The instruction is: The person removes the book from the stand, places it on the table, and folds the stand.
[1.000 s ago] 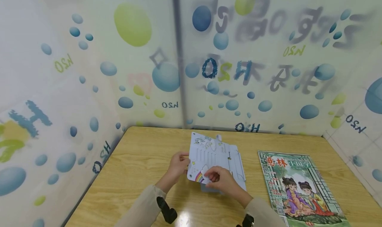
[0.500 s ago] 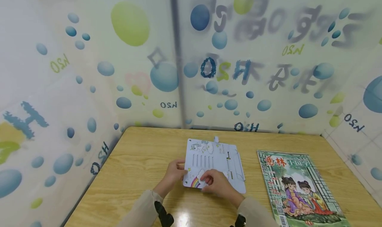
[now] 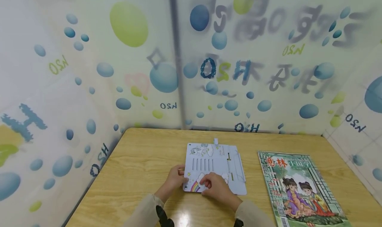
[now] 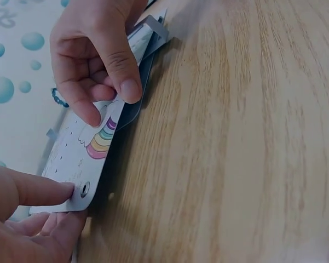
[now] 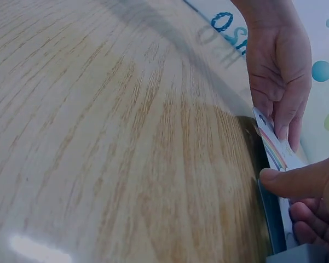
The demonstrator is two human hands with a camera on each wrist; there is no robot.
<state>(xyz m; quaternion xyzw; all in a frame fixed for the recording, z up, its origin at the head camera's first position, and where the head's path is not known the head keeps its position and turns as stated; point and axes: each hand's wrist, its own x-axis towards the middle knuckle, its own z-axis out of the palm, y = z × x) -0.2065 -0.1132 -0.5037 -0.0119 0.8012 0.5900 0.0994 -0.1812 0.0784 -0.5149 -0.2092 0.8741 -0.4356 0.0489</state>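
Observation:
A white folding book stand with a unicorn, a rainbow and several slots printed or cut in its panel lies low on the table. My left hand pinches its near left corner, thumb on the face by the eyelet and fingers underneath. Over the near edge, beside the rainbow, is my right hand with loosely curled fingers. Its thumb reaches past the front edge while the other fingers stay over the face. Daylight shows between that thumb and index finger in the left wrist view.
A green magazine with two cartoon figures lies to the right on the wooden table. Walls with a bubble pattern rise behind the table and on both sides.
The left side of the book stand's panel has come down from a raised tilt to lie nearly flat. My left hand has lowered with it, and my right hand has shifted slightly left.

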